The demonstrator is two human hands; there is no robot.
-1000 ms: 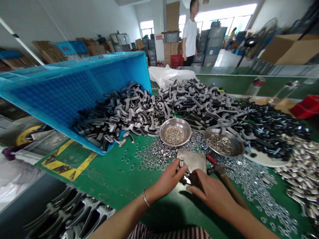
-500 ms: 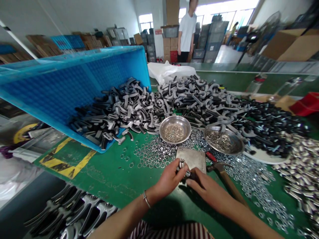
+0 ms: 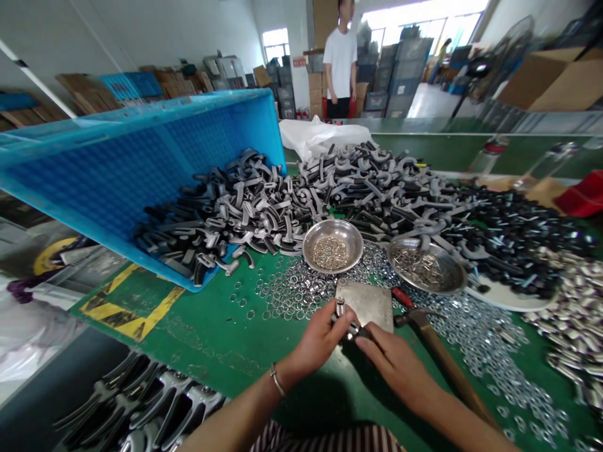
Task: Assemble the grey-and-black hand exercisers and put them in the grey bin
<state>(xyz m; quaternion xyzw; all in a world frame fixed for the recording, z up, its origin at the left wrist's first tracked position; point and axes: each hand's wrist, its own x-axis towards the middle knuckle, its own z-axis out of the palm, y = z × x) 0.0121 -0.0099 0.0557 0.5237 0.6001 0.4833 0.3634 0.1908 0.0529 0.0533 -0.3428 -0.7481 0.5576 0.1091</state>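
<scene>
In front of my body, my left hand (image 3: 319,342) is closed around a shiny metal cylindrical fitting (image 3: 340,306) whose end sticks up past the thumb. My right hand (image 3: 398,364) pinches a dark part (image 3: 362,333) that meets the metal between the two hands. Fingers hide most of both pieces, so I cannot tell how they join. Just beyond the hands lies a flat square metal plate (image 3: 370,302) on the green table (image 3: 211,339). A claw hammer (image 3: 440,348) with a wooden handle rests beside my right forearm.
Loose rings (image 3: 287,298) and nuts (image 3: 490,345) spread around the plate. Two steel bowls, one (image 3: 308,257) with tiny parts, another (image 3: 459,287) with pins, stand behind. A tilted blue crate (image 3: 226,125) spills grey-black handles (image 3: 264,201). A person (image 3: 340,63) stands across the table.
Both hands keep their hold, and the held parts are turned slightly, with more bright metal showing between them. The person in the background has shifted left. The camera view has moved a little.
</scene>
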